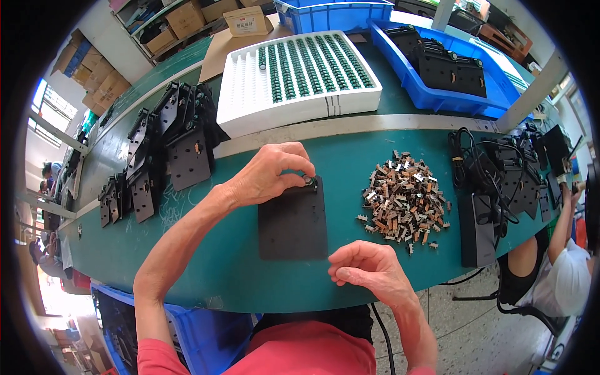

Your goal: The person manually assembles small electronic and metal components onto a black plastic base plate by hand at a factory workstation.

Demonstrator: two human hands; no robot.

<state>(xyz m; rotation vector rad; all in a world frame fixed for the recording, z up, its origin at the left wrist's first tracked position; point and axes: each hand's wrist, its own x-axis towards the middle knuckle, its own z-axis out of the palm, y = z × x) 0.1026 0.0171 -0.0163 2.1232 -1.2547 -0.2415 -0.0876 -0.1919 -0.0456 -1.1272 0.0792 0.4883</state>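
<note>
A flat black plate lies on the green worktable in front of me. At its far right edge my left hand pinches a small round part, greenish and shiny, between thumb and index finger. Most of that part hides behind the fingertips. My right hand hovers by the plate's near right corner, fingers curled toward the thumb; what they hold, if anything, does not show. Just beyond it sits a heap of small metal slide switches with pins.
Behind the plate stands a white foam tray with rows of green round parts. Black plates are stacked at the left; more lie in a blue bin. A black box with cables stands right. A co-worker sits far right.
</note>
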